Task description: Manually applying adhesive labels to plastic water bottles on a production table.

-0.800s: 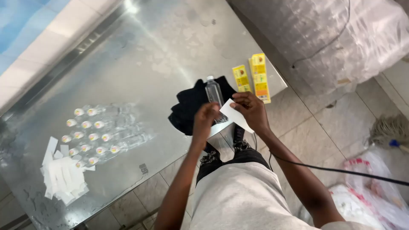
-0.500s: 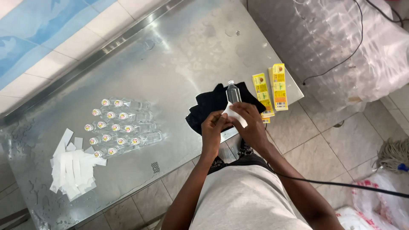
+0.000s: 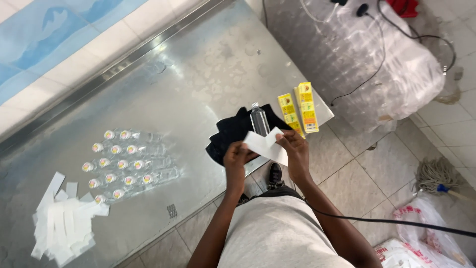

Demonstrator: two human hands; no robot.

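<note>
Both hands, left (image 3: pixel 236 155) and right (image 3: pixel 296 146), pinch a white label strip (image 3: pixel 264 145) held just over the clear bottle (image 3: pixel 259 120) lying on the black cloth (image 3: pixel 233 130); pulled unevenly, it could crease or stick crooked.

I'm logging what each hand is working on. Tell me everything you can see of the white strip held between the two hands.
The white strip is a thin, plain, paper-like piece, flat and slightly bent, tilted down toward the right. The left hand pinches its left end and the right hand its right end, holding it above the table edge, in front of the clear bottle on the black cloth.
</note>
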